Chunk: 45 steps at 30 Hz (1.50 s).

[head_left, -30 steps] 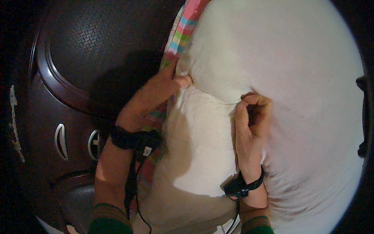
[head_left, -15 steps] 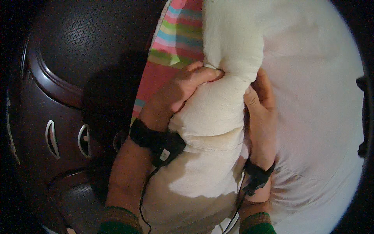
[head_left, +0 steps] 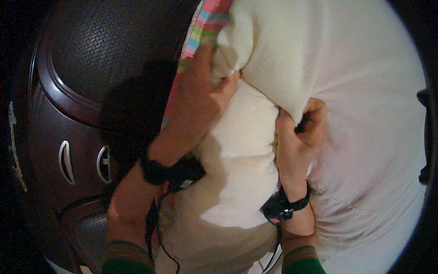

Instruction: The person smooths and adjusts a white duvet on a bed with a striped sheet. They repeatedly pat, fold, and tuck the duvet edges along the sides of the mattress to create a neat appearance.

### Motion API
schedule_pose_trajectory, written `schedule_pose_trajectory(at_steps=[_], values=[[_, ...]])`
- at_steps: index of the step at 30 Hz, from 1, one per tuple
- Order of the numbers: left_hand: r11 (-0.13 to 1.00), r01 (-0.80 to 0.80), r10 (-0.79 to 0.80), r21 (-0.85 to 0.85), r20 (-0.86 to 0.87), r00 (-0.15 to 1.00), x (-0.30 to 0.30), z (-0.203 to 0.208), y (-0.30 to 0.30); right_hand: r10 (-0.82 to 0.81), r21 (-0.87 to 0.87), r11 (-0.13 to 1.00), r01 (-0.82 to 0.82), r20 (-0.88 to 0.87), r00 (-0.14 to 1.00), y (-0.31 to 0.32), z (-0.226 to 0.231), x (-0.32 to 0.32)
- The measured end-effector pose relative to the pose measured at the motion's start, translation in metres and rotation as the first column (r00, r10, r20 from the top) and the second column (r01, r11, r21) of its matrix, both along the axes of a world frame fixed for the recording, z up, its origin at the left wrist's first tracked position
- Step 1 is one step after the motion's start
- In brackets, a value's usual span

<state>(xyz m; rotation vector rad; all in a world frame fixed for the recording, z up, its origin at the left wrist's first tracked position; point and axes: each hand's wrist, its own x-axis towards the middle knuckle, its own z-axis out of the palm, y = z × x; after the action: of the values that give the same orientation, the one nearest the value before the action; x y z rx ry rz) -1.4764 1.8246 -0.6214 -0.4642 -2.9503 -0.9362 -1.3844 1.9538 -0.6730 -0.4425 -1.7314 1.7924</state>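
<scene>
A long, plump piece of cream padded bedding [head_left: 246, 123], perhaps a quilt or pillow, stretches up the middle of the head view. A flap of cream cloth [head_left: 283, 59] lies across its upper part and comes to a point on the right. My left hand [head_left: 207, 91] is closed on the flap's left side, thumb pressed near the fold. At the flap's pointed corner, my right hand [head_left: 303, 125] is curled with thumb and fingers closed around the cloth. Some fingertips of both hands are hidden. Each wrist wears a black strap with a small device and cable.
On the left stands a dark brown panel [head_left: 82, 105] with a woven-textured inset and silver crescent-shaped trims [head_left: 66, 162]. A striped multicoloured cloth [head_left: 198, 34] shows between it and the bedding. A large pale sheet-covered mass [head_left: 365, 128] bulges on the right.
The cream cloth, pinched into a narrow neck before, now spreads as a pointed flap. My left hand has moved up and left; my right hand has moved slightly down.
</scene>
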Motion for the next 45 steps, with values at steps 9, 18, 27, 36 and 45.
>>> schedule_pose_trajectory(at_steps=[9, 18, 27, 36, 45], values=[[0.892, 0.330, -0.396, 0.310, 0.182, 0.900, -0.041, -0.012, -0.126, -0.019, -0.057, 0.998, 0.024, 0.089, 0.996, -0.132, -0.029, -0.039], [0.997, 0.080, -0.080, -0.010, -0.027, 0.996, -0.155, -0.026, -0.267, 0.072, -0.227, 0.973, -0.051, 0.087, 0.994, -0.254, -0.004, -0.106], [0.993, -0.040, 0.105, -0.107, 0.715, 0.691, -0.070, 0.001, -0.330, 0.180, 0.764, 0.544, -0.346, 0.296, 0.938, -0.255, 0.000, -0.138], [0.995, -0.068, 0.066, 0.071, 0.030, 0.997, -0.077, -0.083, -0.391, 0.061, 0.915, 0.361, -0.179, 0.169, 0.984, -0.324, -0.032, -0.156], [0.994, 0.078, -0.059, 0.076, -0.226, 0.972, -0.118, -0.142, -0.427, 0.139, 0.879, 0.462, -0.114, 0.056, 0.989, -0.354, -0.018, -0.175]])
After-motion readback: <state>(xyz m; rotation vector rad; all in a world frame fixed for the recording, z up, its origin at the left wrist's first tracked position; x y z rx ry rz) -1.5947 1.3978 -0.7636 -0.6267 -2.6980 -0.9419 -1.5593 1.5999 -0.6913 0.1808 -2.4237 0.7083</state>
